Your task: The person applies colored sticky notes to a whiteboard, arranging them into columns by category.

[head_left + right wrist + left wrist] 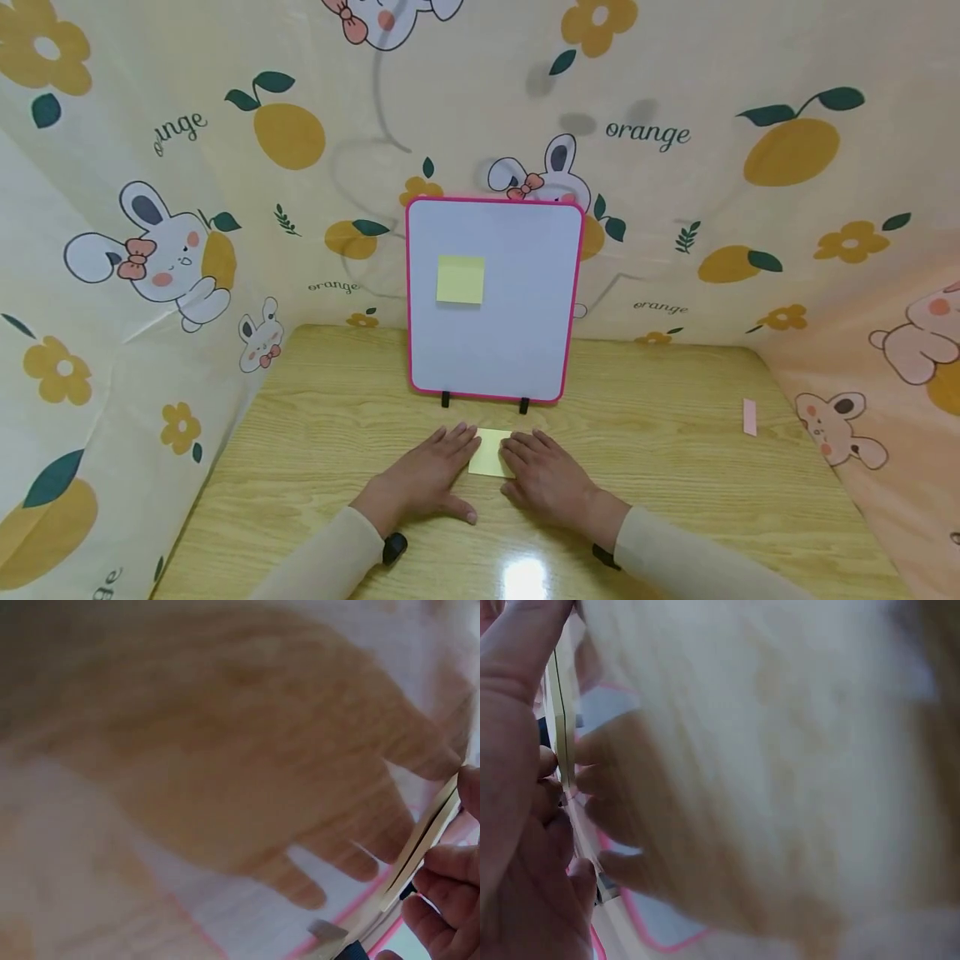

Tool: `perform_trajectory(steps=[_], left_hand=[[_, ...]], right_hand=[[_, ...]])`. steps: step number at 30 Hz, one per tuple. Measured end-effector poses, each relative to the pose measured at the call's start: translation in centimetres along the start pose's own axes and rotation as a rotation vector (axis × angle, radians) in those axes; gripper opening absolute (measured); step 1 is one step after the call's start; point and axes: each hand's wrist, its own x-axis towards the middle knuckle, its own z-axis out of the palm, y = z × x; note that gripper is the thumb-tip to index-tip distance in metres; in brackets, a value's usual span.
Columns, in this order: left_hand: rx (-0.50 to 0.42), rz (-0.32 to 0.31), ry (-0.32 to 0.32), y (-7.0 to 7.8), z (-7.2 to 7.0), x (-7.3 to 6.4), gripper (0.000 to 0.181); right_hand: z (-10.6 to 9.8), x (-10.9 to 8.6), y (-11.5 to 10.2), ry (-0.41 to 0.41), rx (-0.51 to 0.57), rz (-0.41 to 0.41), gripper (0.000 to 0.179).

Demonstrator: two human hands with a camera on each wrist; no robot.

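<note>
On the wood-grain table (pixel 337 367), one yellow sticky note (pixel 461 280) is already up on the whiteboard (pixel 517 333), while a second note (pixel 490 457), seemingly unfinished, lies in front of the whiteboard, touched by the flat left hand (pixel 427 471) and right hand (pixel 553 482).

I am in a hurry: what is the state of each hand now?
Left hand: open, fingers at the left edge of the lower yellow note.
Right hand: open, fingers resting over that note's right edge.
</note>
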Motion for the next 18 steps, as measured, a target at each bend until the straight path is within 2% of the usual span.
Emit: perform_trajectory(steps=[10,18], left_hand=[[-0.016,-0.022,-0.015,0.9,0.1,-0.8,0.116],[0.001,-0.003,-0.008,1.0,0.0,-1.1,0.118]], right_hand=[[0.0,-0.5,-0.4,-0.003,0.02,-0.007,0.052],[0.1,-0.7,-0.9,0.089,0.012,-0.021,0.046]])
